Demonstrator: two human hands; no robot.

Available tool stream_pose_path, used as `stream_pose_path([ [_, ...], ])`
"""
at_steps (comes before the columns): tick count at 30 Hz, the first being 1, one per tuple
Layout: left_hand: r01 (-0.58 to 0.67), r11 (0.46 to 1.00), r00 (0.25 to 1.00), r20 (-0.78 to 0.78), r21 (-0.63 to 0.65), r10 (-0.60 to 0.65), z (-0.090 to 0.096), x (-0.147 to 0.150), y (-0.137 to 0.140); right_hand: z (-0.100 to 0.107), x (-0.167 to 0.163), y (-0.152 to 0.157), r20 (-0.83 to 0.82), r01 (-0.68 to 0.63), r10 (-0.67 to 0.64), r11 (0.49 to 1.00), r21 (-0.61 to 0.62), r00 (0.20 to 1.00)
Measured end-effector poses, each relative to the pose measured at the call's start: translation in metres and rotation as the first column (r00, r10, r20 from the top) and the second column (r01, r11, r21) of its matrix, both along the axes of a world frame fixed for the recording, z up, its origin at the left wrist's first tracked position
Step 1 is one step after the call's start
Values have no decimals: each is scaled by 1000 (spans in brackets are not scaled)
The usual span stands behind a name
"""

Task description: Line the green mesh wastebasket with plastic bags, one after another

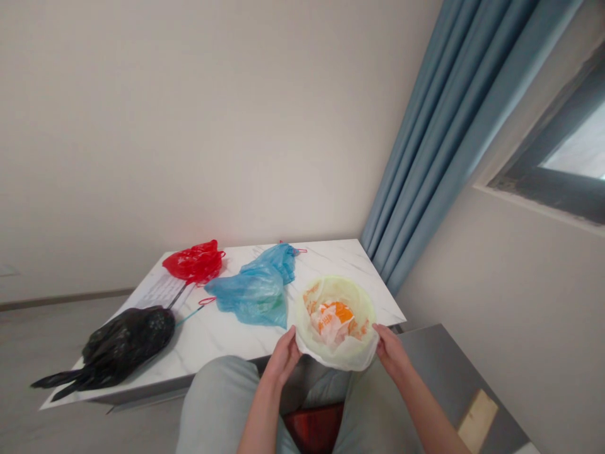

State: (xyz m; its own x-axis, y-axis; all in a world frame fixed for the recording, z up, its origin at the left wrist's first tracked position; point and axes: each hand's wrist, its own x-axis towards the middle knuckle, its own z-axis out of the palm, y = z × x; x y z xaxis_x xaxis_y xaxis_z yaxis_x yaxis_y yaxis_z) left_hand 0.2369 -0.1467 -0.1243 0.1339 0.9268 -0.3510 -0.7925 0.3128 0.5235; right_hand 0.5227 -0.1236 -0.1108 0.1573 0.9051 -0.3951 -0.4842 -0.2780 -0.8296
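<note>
A round, pale yellow-green trash bin (366, 301) with a whitish plastic liner (316, 348) folded over its rim is tilted toward me at the table's front edge. Crumpled white and orange wrappers (336, 318) lie inside it. My left hand (285, 354) grips the rim at the left, fingers closed round liner and edge. On the opposite side my right hand (391, 347) pinches the rim in the same way. The bin's base is hidden from view.
On the white marbled table (227, 345) lie a blue plastic bag (258, 287), a red plastic bag (195, 261), a knotted black bag (130, 343) and a printed sheet (158, 291). A grey surface with a wooden block (478, 419) stands right. Blue curtains (425, 164) hang behind.
</note>
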Motion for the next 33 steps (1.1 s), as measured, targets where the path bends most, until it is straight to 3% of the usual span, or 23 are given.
stream_pose_path([
  [3,21,999,999,-28,35,-20,1,1,-3,10,-1,-1,183,94,-93,996,-1,979],
  [9,6,998,993,-121,57,1,4,0,-4,34,-1,-4,511,61,-62,998,20,857],
  [13,-115,993,988,-102,26,117,5,-2,-1,38,2,-5,530,92,-93,995,27,843],
  [18,-231,972,972,-44,-39,229,3,-5,3,36,5,-5,448,231,-184,972,-53,875],
  [21,-278,959,961,2,-48,278,2,-7,4,36,3,-7,427,263,-227,965,-26,875],
  [24,-293,955,954,57,-39,295,1,-8,3,41,0,-10,419,209,-202,977,31,885],
  [28,-270,963,946,184,-10,267,0,-11,4,49,-3,-14,432,20,-58,995,93,900],
  [33,-292,949,911,335,119,239,3,-14,5,51,-8,-19,482,-227,137,965,134,866],
])
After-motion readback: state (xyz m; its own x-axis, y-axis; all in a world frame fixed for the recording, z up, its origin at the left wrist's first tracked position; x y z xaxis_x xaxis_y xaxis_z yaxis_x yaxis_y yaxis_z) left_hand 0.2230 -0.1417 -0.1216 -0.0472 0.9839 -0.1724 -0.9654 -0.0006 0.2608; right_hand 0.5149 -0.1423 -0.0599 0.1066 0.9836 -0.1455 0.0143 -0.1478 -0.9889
